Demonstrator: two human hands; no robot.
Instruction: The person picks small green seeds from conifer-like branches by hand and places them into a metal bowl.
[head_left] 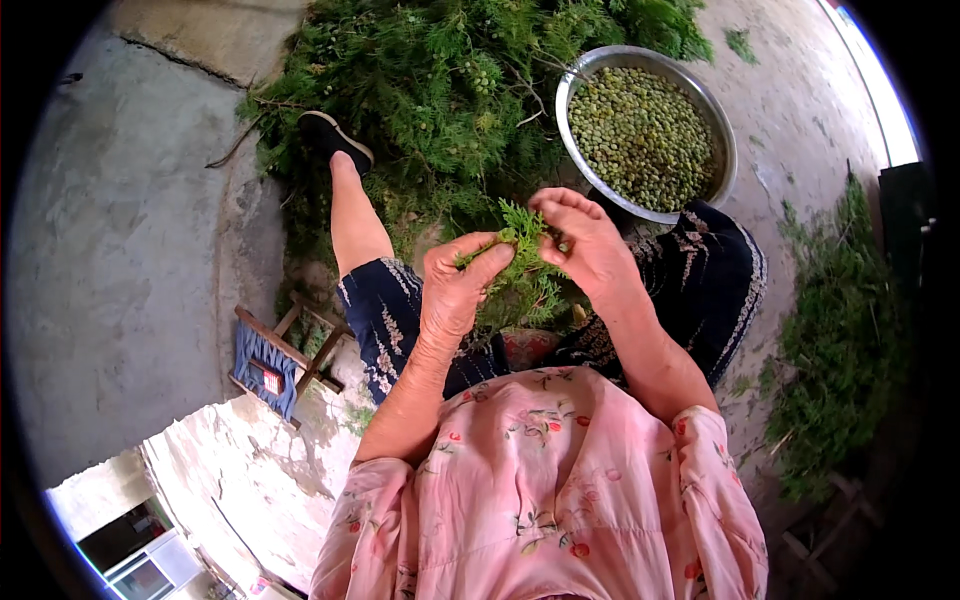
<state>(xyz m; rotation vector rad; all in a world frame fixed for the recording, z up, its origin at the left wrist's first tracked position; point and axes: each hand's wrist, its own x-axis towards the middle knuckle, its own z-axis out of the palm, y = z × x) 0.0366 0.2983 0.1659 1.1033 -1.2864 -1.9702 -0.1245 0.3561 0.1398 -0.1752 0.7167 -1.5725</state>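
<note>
Your left hand (462,280) pinches a green sprig (521,228) between thumb and fingers, and your right hand (592,243) curls at its other side, fingers bent (I cannot tell whether they grip anything). The sprig sits in front of you, between both hands. Ahead lies a heap of leafy branches (430,100); beside it, a metal basin (728,150) holds small greenish cones (645,140).

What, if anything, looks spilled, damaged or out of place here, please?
Nothing obviously spilled or damaged stands out; the small green cones sit inside the metal basin. Slightly stray is a loose conifer sprig on the floor beyond the basin, odd only because it lies apart from the large branch heap.
</note>
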